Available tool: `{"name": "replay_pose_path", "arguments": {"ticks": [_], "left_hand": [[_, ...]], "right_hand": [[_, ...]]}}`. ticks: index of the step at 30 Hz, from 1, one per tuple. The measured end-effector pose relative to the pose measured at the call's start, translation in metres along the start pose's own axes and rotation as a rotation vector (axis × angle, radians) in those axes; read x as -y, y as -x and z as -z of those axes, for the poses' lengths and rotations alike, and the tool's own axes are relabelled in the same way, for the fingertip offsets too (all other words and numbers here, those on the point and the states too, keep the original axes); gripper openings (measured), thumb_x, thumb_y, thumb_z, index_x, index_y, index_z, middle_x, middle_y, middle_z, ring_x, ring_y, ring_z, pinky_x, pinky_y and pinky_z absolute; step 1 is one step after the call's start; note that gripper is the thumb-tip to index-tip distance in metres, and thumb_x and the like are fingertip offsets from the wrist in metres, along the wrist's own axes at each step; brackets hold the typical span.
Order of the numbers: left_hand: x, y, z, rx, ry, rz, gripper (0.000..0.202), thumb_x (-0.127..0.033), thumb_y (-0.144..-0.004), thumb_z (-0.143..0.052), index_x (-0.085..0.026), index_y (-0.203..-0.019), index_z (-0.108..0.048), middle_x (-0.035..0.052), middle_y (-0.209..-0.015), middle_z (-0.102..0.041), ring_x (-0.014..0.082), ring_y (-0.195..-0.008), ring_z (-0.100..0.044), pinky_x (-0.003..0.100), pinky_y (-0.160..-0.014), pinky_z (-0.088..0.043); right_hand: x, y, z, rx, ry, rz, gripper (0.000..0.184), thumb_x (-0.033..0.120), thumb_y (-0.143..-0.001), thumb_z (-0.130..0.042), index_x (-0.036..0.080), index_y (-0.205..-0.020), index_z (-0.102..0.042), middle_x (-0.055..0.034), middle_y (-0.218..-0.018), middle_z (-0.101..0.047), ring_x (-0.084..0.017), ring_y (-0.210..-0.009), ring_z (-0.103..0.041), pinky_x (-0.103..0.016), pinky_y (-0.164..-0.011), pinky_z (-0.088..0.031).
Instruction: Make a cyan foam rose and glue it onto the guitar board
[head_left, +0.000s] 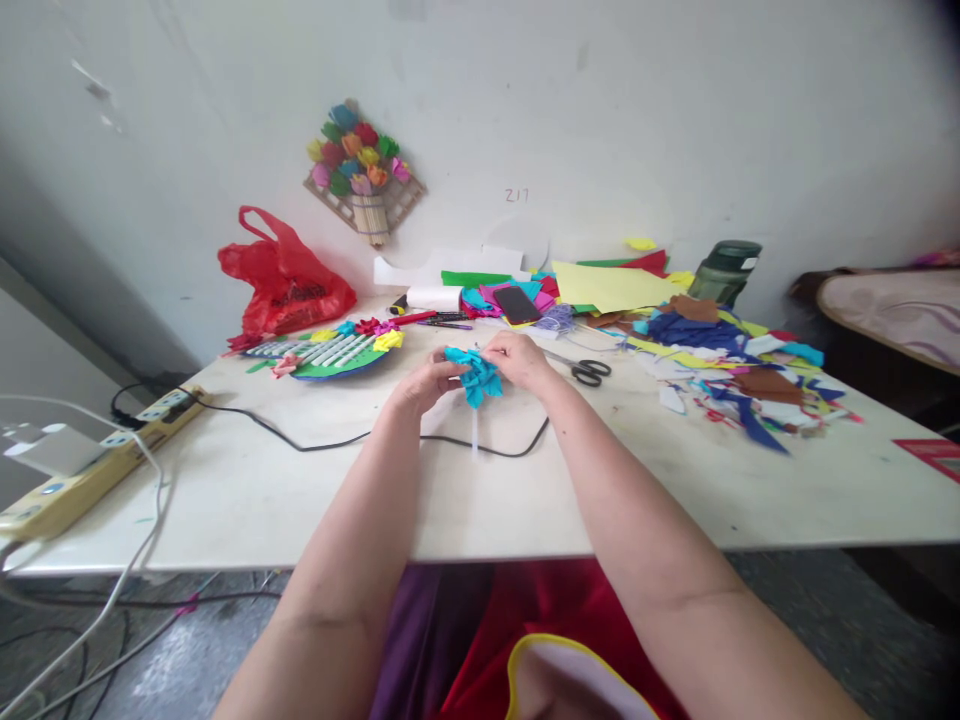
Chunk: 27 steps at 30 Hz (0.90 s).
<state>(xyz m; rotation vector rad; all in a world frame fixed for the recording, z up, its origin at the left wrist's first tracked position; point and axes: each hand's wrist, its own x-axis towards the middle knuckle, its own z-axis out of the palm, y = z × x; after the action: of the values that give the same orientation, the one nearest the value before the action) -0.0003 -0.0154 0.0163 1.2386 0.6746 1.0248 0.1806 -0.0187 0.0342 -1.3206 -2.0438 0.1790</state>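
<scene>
A turquoise paper flower [480, 378] is held above the table between my two hands. My left hand [429, 382] grips its left edge with fingers closed on it. From the right, my right hand [517, 358] pinches the flower's upper petals. Below the flower a pale, translucent strip [474, 435] points down; whether it is joined to the flower I cannot tell. Scissors with black handles [590, 372] lie just right of my right hand. A black cable [300, 447] runs across the table beneath my hands.
A green board with paper flowers [345, 355] and a red plastic bag [281, 275] are on the left. A phone [517, 305] rests on coloured paper. Paper scraps [750, 370] and a bottle [726, 272] are right. A power strip [112, 460] sits at the left edge.
</scene>
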Motion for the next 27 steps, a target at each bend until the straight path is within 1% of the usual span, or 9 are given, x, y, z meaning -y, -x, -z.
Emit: {"name": "replay_pose_path", "arguments": {"ticks": [3,7,10,13,18,23,27], "left_hand": [[0.001,0.000,-0.003,-0.011,-0.041,-0.026,0.032,-0.016,-0.054,-0.074,-0.015,-0.079,-0.055,0.0000,-0.077,-0.061,0.0128,-0.071,-0.060,0.029,-0.070,-0.048],[0.004,-0.002,-0.006,-0.048,-0.098,-0.041,0.032,-0.018,-0.054,-0.074,-0.015,-0.078,-0.055,-0.0004,-0.073,-0.060,0.0123,-0.065,-0.059,0.028,-0.065,-0.047],[0.006,-0.003,-0.006,-0.082,-0.131,-0.052,0.029,-0.017,-0.054,-0.073,-0.015,-0.076,-0.055,-0.0011,-0.069,-0.059,0.0118,-0.062,-0.058,0.027,-0.061,-0.047],[0.008,-0.005,-0.004,-0.086,-0.142,-0.048,0.027,-0.016,-0.054,-0.071,-0.015,-0.075,-0.055,-0.0014,-0.068,-0.059,0.0120,-0.063,-0.058,0.026,-0.061,-0.047],[0.012,-0.008,-0.001,-0.102,-0.106,-0.048,0.026,-0.014,-0.053,-0.070,-0.016,-0.074,-0.055,-0.0021,-0.068,-0.060,0.0117,-0.063,-0.058,0.025,-0.061,-0.047],[0.011,-0.009,-0.003,-0.081,-0.029,-0.067,0.024,-0.013,-0.052,-0.070,-0.015,-0.070,-0.056,-0.0020,-0.065,-0.059,0.0100,-0.059,-0.056,0.023,-0.059,-0.045],[0.009,-0.007,-0.006,-0.062,-0.006,-0.037,0.022,-0.012,-0.051,-0.070,-0.015,-0.069,-0.057,-0.0016,-0.064,-0.060,0.0107,-0.057,-0.056,0.023,-0.056,-0.045]], "right_hand": [[0.000,0.000,-0.001,-0.016,-0.018,-0.024,0.020,0.028,-0.079,-0.054,0.017,-0.075,-0.070,-0.0035,-0.084,-0.066,-0.015,-0.079,-0.056,-0.024,-0.069,-0.041],[0.001,0.000,-0.002,-0.030,-0.038,-0.044,0.020,0.028,-0.078,-0.054,0.016,-0.073,-0.070,-0.0031,-0.083,-0.065,-0.014,-0.077,-0.055,-0.023,-0.068,-0.039],[0.002,-0.001,-0.002,-0.036,-0.056,-0.071,0.021,0.030,-0.076,-0.055,0.016,-0.068,-0.068,-0.0021,-0.078,-0.063,-0.013,-0.073,-0.053,-0.023,-0.065,-0.038],[0.001,-0.002,-0.002,-0.028,-0.079,-0.098,0.023,0.032,-0.075,-0.056,0.016,-0.060,-0.065,-0.0010,-0.071,-0.060,-0.013,-0.068,-0.051,-0.023,-0.062,-0.036],[-0.002,-0.002,-0.002,-0.001,-0.111,-0.099,0.028,0.033,-0.073,-0.054,0.016,-0.052,-0.058,0.0010,-0.056,-0.051,-0.012,-0.062,-0.046,-0.022,-0.057,-0.031],[-0.002,-0.001,-0.002,0.012,-0.166,-0.131,0.030,0.035,-0.072,-0.053,0.015,-0.051,-0.056,0.0018,-0.054,-0.045,-0.010,-0.057,-0.041,-0.022,-0.054,-0.028],[-0.001,0.000,-0.003,0.021,-0.206,-0.151,0.028,0.035,-0.071,-0.053,0.015,-0.053,-0.057,0.0019,-0.054,-0.045,-0.010,-0.056,-0.040,-0.022,-0.053,-0.028]]}}
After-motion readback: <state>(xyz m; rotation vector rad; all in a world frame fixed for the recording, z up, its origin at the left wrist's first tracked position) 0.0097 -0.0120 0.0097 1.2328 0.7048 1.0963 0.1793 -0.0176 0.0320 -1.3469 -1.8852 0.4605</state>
